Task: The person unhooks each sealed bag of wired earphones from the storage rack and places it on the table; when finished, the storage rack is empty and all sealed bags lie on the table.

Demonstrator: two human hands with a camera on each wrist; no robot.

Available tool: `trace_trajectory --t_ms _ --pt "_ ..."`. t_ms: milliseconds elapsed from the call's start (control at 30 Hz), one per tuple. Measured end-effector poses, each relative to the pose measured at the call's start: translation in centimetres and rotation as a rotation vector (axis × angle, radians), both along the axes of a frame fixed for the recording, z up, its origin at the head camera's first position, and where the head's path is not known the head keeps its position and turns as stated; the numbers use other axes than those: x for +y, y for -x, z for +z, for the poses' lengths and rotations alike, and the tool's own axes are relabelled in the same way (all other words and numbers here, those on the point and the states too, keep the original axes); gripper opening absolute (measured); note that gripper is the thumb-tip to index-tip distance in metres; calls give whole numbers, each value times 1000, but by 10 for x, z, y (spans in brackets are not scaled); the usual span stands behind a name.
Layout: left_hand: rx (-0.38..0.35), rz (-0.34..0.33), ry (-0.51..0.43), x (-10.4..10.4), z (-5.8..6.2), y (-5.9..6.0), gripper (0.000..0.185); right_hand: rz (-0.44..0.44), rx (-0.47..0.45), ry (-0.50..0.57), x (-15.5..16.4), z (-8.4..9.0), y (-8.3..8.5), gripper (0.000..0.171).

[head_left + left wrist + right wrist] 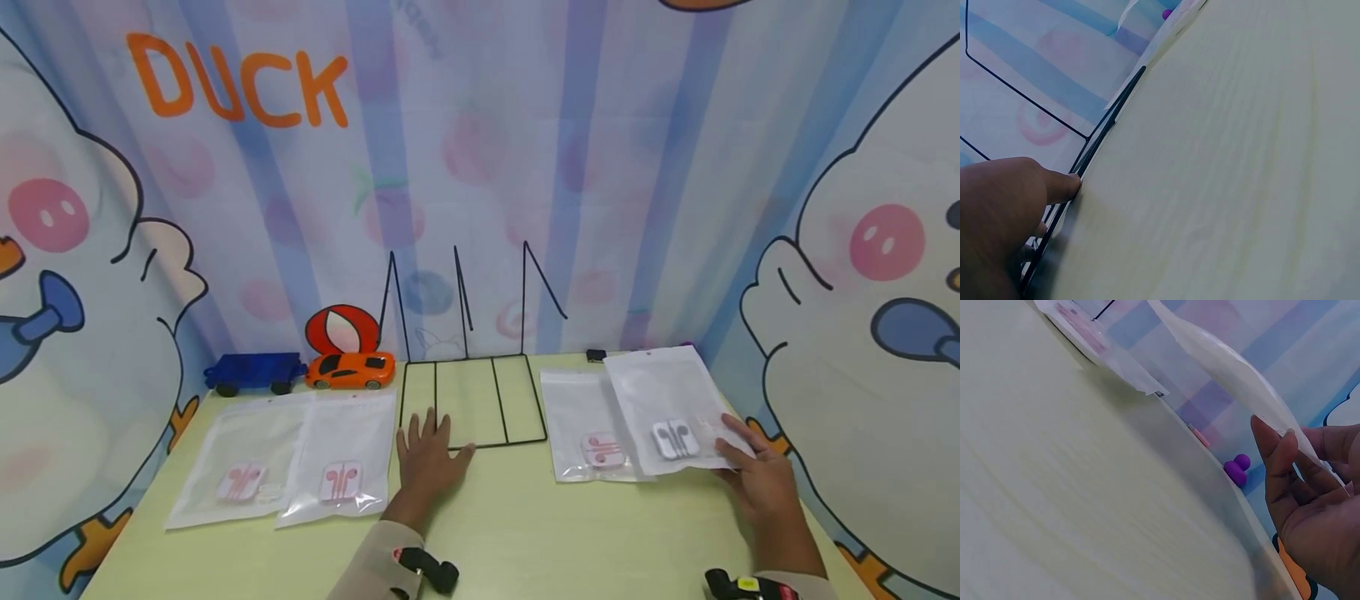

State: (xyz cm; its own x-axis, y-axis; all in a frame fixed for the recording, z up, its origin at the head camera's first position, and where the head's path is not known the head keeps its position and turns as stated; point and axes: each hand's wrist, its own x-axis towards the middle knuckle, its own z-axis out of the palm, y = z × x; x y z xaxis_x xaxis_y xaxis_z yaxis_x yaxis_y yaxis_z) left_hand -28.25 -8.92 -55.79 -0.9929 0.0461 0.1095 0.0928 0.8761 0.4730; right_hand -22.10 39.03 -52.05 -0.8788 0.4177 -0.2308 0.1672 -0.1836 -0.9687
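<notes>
My right hand (767, 479) pinches the lower right edge of a white zip bag (660, 392) holding earphones in a clear case (675, 439). In the right wrist view this bag (1241, 378) is raised off the table between thumb and fingers. A second earphone bag (573, 408) lies partly beneath it. My left hand (429, 462) spreads its fingers over the front left of a black wire rack (501, 400). In the left wrist view the thumb (1063, 186) touches the rack's wire (1113, 122); the other fingers are mostly hidden.
Two more earphone bags (240, 475) (341, 450) overlap on the left of the table (570, 533). Behind them stand a blue toy wagon (255, 372) and an orange toy car (350, 371). A small black object (596, 356) and a purple thing (1237, 470) sit near the back edge.
</notes>
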Motion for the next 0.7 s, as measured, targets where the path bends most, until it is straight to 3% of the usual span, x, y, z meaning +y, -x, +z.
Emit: trace_trajectory --t_ms 333,700 --pt "-1 -7 -2 1 0 -1 76 -68 -86 -134 7 -2 -2 58" --pt "1 -6 11 -1 -4 2 77 -90 -104 -196 9 -4 2 56"
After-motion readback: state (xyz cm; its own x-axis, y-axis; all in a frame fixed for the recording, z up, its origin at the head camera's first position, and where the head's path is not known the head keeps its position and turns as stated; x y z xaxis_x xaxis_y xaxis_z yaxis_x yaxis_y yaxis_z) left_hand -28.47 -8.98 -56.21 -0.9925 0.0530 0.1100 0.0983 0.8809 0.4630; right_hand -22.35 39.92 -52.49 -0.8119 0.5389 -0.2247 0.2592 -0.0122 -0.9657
